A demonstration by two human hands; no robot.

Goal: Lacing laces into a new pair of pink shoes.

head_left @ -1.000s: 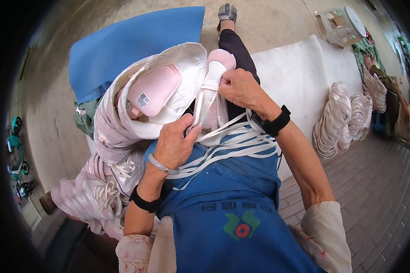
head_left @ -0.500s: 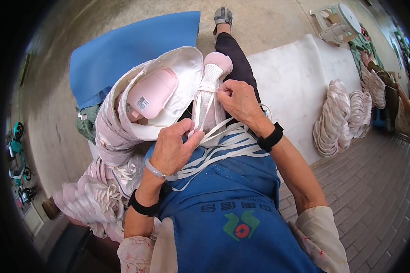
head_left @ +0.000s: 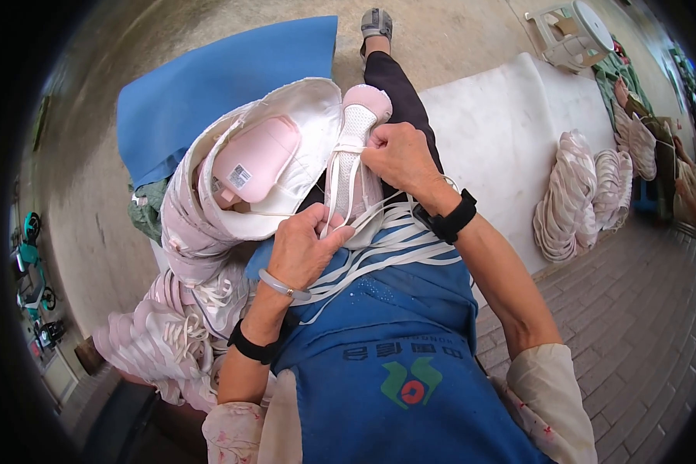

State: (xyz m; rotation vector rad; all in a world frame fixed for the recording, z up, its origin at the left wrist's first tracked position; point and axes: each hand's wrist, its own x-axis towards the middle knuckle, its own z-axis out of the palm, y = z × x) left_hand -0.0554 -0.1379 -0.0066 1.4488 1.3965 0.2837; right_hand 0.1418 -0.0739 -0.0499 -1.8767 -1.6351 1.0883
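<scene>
A pale pink shoe upper with a white mesh front (head_left: 354, 147) lies on my lap, toe pointing away. My left hand (head_left: 305, 251) grips its near end and pinches a white lace. My right hand (head_left: 398, 157) pinches the lace at the upper's eyelets on the right side. A bundle of loose white laces (head_left: 394, 247) drapes over my blue apron (head_left: 387, 340) between my forearms. Both wrists carry black bands, and the left also has a pale bangle.
A stack of pink and white shoe uppers (head_left: 232, 185) rests at my left, with more laced ones (head_left: 170, 332) piled lower left. A blue mat (head_left: 209, 85) lies beyond. A white pad (head_left: 503, 131) holds stacked insoles (head_left: 580, 193) at right, near a white stool (head_left: 572, 31) and another person (head_left: 673, 162).
My right hand has shifted slightly along the eyelets, drawing the lace. My left hand has moved up onto the upper's near end. The view has shifted a little.
</scene>
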